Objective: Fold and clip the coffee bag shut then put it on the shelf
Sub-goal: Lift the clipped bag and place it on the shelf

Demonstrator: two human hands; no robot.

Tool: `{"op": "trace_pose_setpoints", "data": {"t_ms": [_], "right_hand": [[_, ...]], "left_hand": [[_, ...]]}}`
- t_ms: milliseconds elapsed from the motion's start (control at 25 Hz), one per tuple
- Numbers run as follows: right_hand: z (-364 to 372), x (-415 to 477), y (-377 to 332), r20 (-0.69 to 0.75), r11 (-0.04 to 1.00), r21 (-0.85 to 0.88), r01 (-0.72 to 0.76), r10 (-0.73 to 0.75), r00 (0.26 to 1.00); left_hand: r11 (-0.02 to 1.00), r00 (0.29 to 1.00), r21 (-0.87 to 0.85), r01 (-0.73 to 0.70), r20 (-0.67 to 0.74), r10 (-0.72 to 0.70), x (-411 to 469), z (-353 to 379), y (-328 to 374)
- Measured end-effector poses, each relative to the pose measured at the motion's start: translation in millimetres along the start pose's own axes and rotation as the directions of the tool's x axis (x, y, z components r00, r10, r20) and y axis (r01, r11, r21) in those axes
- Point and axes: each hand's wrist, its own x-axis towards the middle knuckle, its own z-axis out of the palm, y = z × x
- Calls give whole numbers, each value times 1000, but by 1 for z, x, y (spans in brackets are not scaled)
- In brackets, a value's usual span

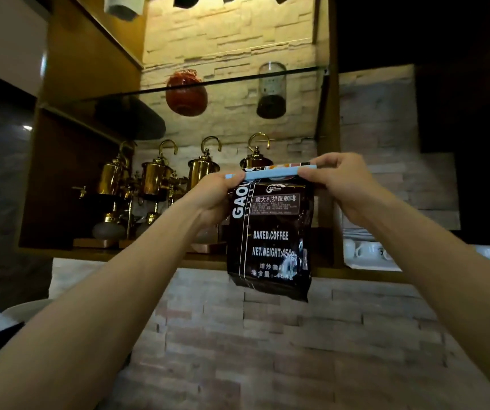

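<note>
- Head view: both hands, left hand (218, 192) and right hand (341, 182), pinch the ends of the blue clip (270, 174) across the folded coffee bag (270, 235), held up before the shelf (137, 255).
- Clipping looks done; next, set the bag upright beside the brass brewers (155, 179).

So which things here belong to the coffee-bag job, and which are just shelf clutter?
In the job:
coffee bag
blue clip
left hand
right hand
wooden shelf

Just there:
brass siphon pots
red jar
glass canister
white cups
</note>
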Motion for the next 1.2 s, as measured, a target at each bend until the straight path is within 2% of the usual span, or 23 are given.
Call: {"op": "trace_pose_setpoints", "data": {"t_ms": [200,480,640,760,1040,1200], "right_hand": [[1,27,-6,-110,986,-162,42,-61,992],[6,48,8,-298,898,-439,18,-164,940],[15,46,21,-278,765,-642,47,-289,916],[20,51,30,-289,658,-753,24,-363,886],[25,63,51,-222,461,-887,18,-460,860],[25,70,70,-113,327,-944,51,-461,880]], "left_hand": [[998,996,-59,32,88,-27,46,1,4],[987,975,-160,-33,211,67,121,8,-29],[966,962,-232,-112,217,164,153,18,-57],[968,946,-225,-112,275,173,171,25,-71],[977,924,-188,-101,346,162,215,42,-94],[990,911,-121,-76,395,119,233,41,-108]]}}
